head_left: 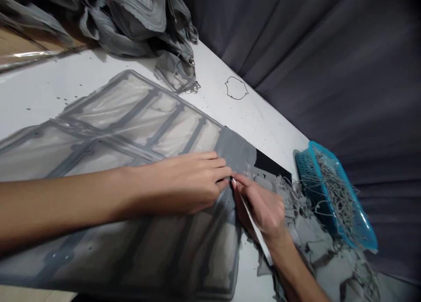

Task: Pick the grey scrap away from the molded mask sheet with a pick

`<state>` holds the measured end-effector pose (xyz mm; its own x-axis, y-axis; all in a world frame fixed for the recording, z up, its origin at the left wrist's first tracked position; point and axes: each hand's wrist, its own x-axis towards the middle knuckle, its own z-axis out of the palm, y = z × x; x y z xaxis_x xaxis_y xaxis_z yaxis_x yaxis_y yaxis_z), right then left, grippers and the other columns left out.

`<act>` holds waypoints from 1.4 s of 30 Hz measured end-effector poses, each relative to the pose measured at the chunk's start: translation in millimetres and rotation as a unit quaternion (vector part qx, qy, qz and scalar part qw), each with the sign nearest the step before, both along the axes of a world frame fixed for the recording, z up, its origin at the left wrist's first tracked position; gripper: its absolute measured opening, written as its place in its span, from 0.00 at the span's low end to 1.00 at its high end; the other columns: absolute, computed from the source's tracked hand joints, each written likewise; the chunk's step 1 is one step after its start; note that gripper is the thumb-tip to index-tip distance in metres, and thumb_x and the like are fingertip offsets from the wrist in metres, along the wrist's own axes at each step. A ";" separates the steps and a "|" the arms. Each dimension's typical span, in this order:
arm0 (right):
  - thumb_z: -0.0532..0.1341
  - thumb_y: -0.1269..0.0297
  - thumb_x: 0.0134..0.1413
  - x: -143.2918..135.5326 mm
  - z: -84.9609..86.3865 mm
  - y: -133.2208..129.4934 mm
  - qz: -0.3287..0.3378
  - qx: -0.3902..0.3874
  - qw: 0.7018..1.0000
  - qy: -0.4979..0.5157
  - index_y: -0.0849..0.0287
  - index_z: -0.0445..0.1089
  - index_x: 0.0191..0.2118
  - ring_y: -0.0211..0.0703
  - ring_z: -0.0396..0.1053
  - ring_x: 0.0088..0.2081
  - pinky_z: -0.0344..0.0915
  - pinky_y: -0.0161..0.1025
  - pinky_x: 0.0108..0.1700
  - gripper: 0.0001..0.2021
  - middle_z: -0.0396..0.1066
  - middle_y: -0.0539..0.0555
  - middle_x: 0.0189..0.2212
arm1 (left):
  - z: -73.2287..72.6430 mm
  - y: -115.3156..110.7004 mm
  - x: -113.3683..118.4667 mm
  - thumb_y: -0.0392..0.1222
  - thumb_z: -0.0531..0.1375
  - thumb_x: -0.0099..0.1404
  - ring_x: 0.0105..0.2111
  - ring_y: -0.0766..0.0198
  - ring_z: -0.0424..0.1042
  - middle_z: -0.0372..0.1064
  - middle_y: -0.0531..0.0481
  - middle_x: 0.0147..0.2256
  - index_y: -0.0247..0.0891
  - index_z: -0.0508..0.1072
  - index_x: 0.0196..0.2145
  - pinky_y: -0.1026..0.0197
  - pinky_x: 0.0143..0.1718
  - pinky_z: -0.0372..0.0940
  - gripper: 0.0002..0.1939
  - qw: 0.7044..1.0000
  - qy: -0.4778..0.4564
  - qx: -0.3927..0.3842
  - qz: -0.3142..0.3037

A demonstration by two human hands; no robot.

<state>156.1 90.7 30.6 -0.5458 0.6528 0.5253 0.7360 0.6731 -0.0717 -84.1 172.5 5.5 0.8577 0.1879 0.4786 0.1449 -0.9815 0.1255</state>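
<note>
A large grey rubbery sheet point(131, 100) with moulded outlines and thin, pale panels lies across the white table. My left hand point(200, 179) rests on it near its right part, fingers bent together at the sheet; what they pinch, if anything, is hidden. Just to the right, my right hand point(259, 205) is closed around a slim white tool point(256, 231), its tip pointing up and left toward my left fingertips. The two hands nearly meet at the sheet's surface.
A blue basket point(344, 196) full of thin grey rings stands at the right. Grey scraps point(315, 236) lie below it. More grey sheets point(131, 16) are heaped at the upper left. One thin ring point(236, 88) lies near the dark curtain point(305, 52).
</note>
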 end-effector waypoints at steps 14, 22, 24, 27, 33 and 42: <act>0.69 0.71 0.71 0.0 -3.0 7.0 -0.113 -0.103 0.972 0.180 0.54 0.77 0.36 0.49 0.89 0.38 0.85 0.37 0.41 0.08 0.89 0.55 0.41 | 3.6 -1.4 1.9 0.35 0.67 0.71 0.41 0.51 0.75 0.77 0.45 0.38 0.35 0.82 0.42 0.49 0.48 0.65 0.03 1.000 0.002 0.022 0.009; 0.72 0.72 0.66 3.5 2.0 2.0 -0.076 -0.162 0.962 0.206 0.54 0.81 0.38 0.53 0.89 0.40 0.88 0.45 0.46 0.05 0.89 0.57 0.43 | 4.5 -1.6 -0.7 0.36 0.64 0.74 0.42 0.52 0.75 0.78 0.44 0.40 0.38 0.81 0.43 0.50 0.49 0.67 0.05 1.000 0.006 0.009 0.011; 0.72 0.72 0.67 4.4 0.6 1.6 -0.075 -0.164 0.962 0.204 0.54 0.81 0.38 0.53 0.89 0.41 0.88 0.45 0.47 0.05 0.89 0.57 0.43 | 3.7 -1.6 -0.7 0.36 0.63 0.74 0.42 0.52 0.76 0.78 0.44 0.40 0.38 0.81 0.44 0.50 0.49 0.67 0.06 1.000 0.007 0.014 0.012; 0.71 0.72 0.67 5.6 -1.4 1.7 -0.065 -0.162 0.965 0.197 0.54 0.81 0.40 0.52 0.89 0.42 0.88 0.45 0.48 0.05 0.89 0.57 0.45 | 3.4 -1.8 -0.7 0.35 0.62 0.75 0.42 0.53 0.76 0.79 0.44 0.41 0.39 0.81 0.44 0.51 0.49 0.68 0.07 1.000 0.008 0.017 0.014; 0.70 0.74 0.68 6.4 -1.6 1.8 -0.043 -0.134 0.978 0.155 0.54 0.80 0.42 0.51 0.89 0.43 0.87 0.42 0.48 0.06 0.89 0.57 0.47 | 4.3 -2.2 -0.7 0.36 0.60 0.76 0.44 0.52 0.76 0.79 0.44 0.42 0.39 0.81 0.46 0.50 0.50 0.68 0.09 0.999 0.028 0.017 0.018; 0.69 0.78 0.68 7.8 0.5 1.0 -0.008 -0.095 0.990 0.102 0.56 0.78 0.41 0.52 0.89 0.46 0.87 0.40 0.51 0.09 0.88 0.60 0.48 | 1.4 -1.3 -0.5 0.36 0.65 0.73 0.43 0.51 0.76 0.79 0.43 0.41 0.37 0.81 0.45 0.49 0.49 0.68 0.06 1.000 -0.001 0.012 0.006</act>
<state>163.8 91.7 31.0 -0.4301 0.7581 0.4902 0.7039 0.6216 -0.3437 -84.6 171.2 6.8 0.8544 0.1873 0.4848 0.1571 -0.9822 0.1025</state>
